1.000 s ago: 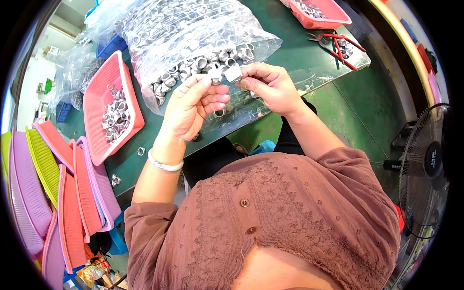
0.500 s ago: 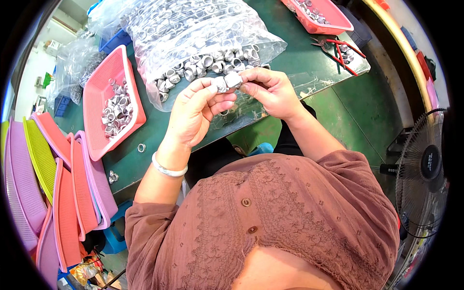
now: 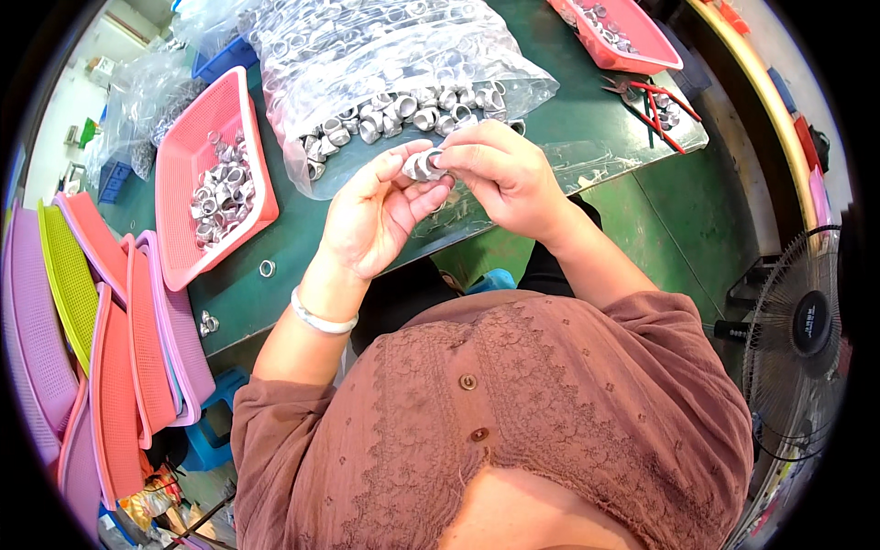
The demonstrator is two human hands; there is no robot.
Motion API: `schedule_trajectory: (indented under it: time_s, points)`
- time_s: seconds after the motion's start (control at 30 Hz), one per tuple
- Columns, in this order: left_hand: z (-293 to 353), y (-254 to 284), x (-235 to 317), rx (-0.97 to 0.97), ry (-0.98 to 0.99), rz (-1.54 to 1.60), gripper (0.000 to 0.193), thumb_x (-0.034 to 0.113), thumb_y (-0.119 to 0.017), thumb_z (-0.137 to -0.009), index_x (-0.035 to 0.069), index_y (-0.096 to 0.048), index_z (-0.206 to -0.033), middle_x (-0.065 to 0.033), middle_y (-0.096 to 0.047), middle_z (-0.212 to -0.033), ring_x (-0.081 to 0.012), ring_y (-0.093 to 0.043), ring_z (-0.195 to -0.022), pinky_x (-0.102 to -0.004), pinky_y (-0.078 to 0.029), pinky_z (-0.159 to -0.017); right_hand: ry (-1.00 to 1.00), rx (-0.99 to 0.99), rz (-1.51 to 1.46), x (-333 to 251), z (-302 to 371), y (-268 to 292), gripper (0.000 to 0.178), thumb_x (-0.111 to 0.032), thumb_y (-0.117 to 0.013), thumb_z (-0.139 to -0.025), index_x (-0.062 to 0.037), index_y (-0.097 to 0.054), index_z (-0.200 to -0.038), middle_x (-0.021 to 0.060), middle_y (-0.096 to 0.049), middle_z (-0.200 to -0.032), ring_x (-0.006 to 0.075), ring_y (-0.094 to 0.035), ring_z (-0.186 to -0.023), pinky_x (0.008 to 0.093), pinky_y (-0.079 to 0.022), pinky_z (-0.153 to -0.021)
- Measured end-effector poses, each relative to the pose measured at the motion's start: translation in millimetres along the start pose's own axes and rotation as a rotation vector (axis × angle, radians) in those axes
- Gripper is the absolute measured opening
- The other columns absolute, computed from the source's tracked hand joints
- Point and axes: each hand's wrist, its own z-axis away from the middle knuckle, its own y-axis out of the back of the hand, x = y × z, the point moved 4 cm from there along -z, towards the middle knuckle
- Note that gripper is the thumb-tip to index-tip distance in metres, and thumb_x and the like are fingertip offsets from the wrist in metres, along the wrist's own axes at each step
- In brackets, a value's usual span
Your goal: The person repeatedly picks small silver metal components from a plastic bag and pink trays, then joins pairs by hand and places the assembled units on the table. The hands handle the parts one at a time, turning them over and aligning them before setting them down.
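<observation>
Pinching a metal ring [image 3: 421,167] out in front of my chest, I have it between the fingertips of my left hand [image 3: 367,225] and my right hand [image 3: 513,179], over the near edge of the table [image 3: 587,115]. My left thumb and fingers are closed on its left side, palm turned partly up, probably to cradle it; my right thumb and fingers are bent closely around the other side, which likely steadies it. They hide so much that I can't tell whether there's 1 ring here or 2 pressed together. Just beyond my fingers, the clear bag [image 3: 403,46] lies with its mouth toward me and more rings [image 3: 394,108] lying there, handy for reaching, I'd judge. The pink basket [image 3: 183,165] stands tilted on my left, its rings gathered low along 1 side, perhaps because of that slant. Nearer me sits 1 loose ring [image 3: 267,269] by itself. The red-handled pliers [image 3: 669,95] rest near the table's right corner, probably set aside there to leave my 2 hands room.
</observation>
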Motion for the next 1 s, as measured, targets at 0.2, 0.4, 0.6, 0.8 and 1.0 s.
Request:
schedule_trajectory:
  time_s: [0.2, 0.4, 0.6, 0.8, 1.0]
  points:
    - [-1, 5, -5, -0.004, 0.056, 0.112, 0.034, 0.022, -0.043, -0.092, -0.006, -0.048, -0.110, -0.0163, -0.056, -0.100, -0.0238, -0.056, -0.088, -0.0321, -0.049, -0.080, -0.011, -0.019, -0.017, -7, -5, -1, 0.030, 0.003, -0.058, -0.070, -0.0082, -0.062, -0.097, 0.0071, -0.061, -0.089, 0.0255, -0.058, -0.082, 0.0335, -0.047, -0.070]
    - [16, 19, 39, 0.070, -0.135, -0.114, 0.034, 0.015, -0.047, -0.090, -0.008, -0.047, -0.115, -0.0221, -0.052, -0.108, -0.0206, -0.056, -0.086, -0.0251, -0.050, -0.073, -0.144, 0.093, 0.104, 17, 9, 25, 0.024, 0.006, -0.055, -0.074, -0.0036, -0.060, -0.095, 0.0106, -0.062, -0.088, 0.0283, -0.059, -0.080, 0.0334, -0.048, -0.072]
    - [57, 62, 159, 0.655, -0.819, -1.015, 0.027, 0.008, -0.053, -0.087, -0.001, -0.052, -0.113, -0.0117, -0.057, -0.103, -0.0195, -0.057, -0.090, -0.0281, -0.045, -0.081, -0.328, 0.034, 0.196, 41, 33, 48, 0.016, 0.000, -0.055, -0.076, -0.0020, -0.060, -0.091, 0.0114, -0.060, -0.085, 0.0289, -0.058, -0.080, 0.0338, -0.047, -0.070]
    - [40, 4, 104, 0.531, -1.135, -1.950, 0.022, 0.003, -0.060, -0.077, 0.002, -0.061, -0.099, -0.0122, -0.060, -0.095, -0.0271, -0.055, -0.092, -0.0347, -0.042, -0.083, -0.412, -0.159, 0.179, 42, 51, 41, 0.019, -0.006, -0.059, -0.075, -0.0070, -0.060, -0.094, 0.0100, -0.057, -0.085, 0.0290, -0.056, -0.079, 0.0357, -0.045, -0.069]
    - [-21, -39, -2, -0.160, -0.541, -1.819, 0.033, 0.001, -0.055, -0.079, 0.008, -0.057, -0.111, -0.0106, -0.054, -0.074, -0.0227, -0.051, -0.063, -0.0301, -0.043, -0.060, -0.312, -0.285, 0.291, 35, 53, 32, 0.024, -0.006, -0.064, -0.071, -0.0067, -0.058, -0.094, 0.0078, -0.053, -0.089, 0.0268, -0.055, -0.078, 0.0347, -0.045, -0.068]
